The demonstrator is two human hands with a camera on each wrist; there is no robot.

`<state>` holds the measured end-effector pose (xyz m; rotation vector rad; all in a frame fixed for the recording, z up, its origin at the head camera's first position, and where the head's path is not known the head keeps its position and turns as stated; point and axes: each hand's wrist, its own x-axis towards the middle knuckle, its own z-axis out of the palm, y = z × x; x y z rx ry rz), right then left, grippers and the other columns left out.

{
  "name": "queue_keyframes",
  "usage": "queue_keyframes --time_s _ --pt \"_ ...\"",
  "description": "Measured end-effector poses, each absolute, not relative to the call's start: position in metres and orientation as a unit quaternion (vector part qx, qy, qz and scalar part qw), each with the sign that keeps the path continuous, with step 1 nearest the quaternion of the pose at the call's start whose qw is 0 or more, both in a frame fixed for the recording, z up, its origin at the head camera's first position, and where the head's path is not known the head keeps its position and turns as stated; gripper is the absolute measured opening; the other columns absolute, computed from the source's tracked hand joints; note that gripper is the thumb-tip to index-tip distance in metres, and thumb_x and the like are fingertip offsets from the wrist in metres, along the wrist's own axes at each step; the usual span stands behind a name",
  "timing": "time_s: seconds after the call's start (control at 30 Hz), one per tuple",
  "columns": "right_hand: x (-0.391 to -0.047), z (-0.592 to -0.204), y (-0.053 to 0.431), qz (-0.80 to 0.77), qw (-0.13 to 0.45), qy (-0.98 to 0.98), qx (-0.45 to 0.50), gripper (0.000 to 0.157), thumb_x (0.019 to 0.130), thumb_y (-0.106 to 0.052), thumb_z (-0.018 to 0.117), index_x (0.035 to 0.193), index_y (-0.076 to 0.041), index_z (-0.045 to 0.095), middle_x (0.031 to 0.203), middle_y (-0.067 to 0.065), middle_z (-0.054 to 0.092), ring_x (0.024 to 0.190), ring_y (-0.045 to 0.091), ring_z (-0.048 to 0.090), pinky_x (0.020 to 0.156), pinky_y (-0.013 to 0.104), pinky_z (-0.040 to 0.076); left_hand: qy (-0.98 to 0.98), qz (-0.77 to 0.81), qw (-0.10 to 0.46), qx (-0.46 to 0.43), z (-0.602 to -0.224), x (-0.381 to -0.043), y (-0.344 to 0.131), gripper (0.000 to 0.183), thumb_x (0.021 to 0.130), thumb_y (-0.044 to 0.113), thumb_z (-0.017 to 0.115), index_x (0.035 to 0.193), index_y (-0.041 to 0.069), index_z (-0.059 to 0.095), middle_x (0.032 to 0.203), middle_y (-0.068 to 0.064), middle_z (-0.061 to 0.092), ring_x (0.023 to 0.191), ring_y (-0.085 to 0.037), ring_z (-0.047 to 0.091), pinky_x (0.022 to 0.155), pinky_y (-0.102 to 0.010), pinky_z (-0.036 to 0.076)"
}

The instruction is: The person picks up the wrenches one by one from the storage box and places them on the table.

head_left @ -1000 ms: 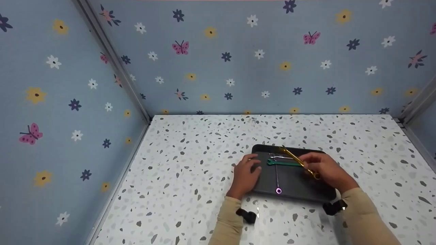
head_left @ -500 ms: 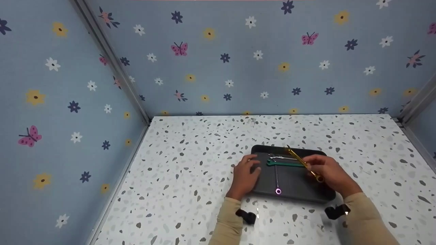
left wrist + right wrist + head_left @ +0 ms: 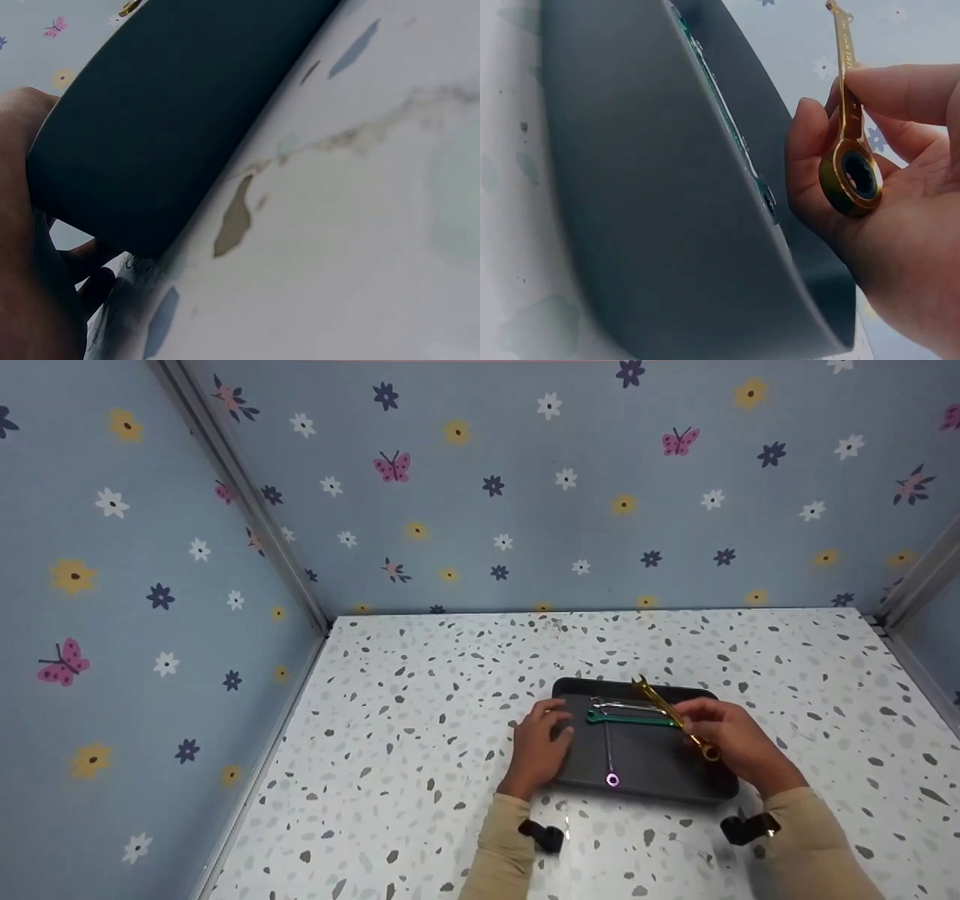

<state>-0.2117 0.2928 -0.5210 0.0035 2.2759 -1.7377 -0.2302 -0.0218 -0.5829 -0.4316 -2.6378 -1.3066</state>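
Observation:
A gold combination wrench (image 3: 666, 709) is pinched between the thumb and fingers of my right hand (image 3: 731, 735), tilted above the right part of a dark grey tray (image 3: 652, 769). Its ring end (image 3: 851, 180) points toward me and its open end points away. My left hand (image 3: 536, 746) holds the tray's left wall, with fingertips near the rim. Inside the tray lie a green wrench (image 3: 626, 720) and, behind it, a silver wrench (image 3: 626, 706), both running crosswise. A purple wrench (image 3: 611, 754) lies lengthwise, its ring end at the front.
The tray rests on a white speckled tabletop (image 3: 420, 750). Blue flowered panels (image 3: 525, 510) stand along the back and sides. A black wrist camera (image 3: 544, 836) sits on the left sleeve, another black camera (image 3: 750, 829) on the right sleeve.
My right hand has drawn the gold wrench slightly to the right and toward me, uncovering more of the green and silver wrenches. The left hand and tray stay nearly still.

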Motion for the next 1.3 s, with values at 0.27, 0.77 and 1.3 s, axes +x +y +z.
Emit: queue_keyframes --time_s 0.27,0.77,1.3 --pt "-0.205 -0.514 0.295 -0.616 0.125 0.778 -0.002 0.034 0.095 -0.002 0.057 0.129 0.004 0.058 0.115 0.023 0.057 0.093 0.03 0.06 0.079 0.039 0.054 -0.884 -0.437 0.085 -0.146 -0.583 -0.231 -0.022 0.024 0.095 0.017 0.066 0.117 0.009 0.072 0.141 0.0 0.056 0.128 -0.021 0.053 0.106 -0.046 0.041" --pt "-0.194 -0.508 0.307 -0.608 0.129 0.783 0.024 0.033 0.096 -0.004 0.058 0.129 0.001 0.058 0.11 0.015 0.059 0.089 0.028 0.059 0.067 0.036 0.049 -0.876 -0.454 0.067 -0.145 -0.58 -0.231 -0.024 0.026 0.095 0.017 0.065 0.118 0.006 0.072 0.143 -0.001 0.055 0.133 -0.02 0.049 0.11 -0.042 0.038" --pt "-0.185 -0.51 0.322 -0.619 0.125 0.775 0.028 0.033 0.097 -0.005 0.058 0.13 0.001 0.058 0.112 0.012 0.056 0.094 0.027 0.063 0.078 0.037 0.054 -0.871 -0.465 0.016 -0.156 -0.579 -0.233 -0.033 0.032 0.097 0.02 0.064 0.126 0.007 0.068 0.15 0.002 0.049 0.14 -0.016 0.041 0.115 -0.04 0.033"
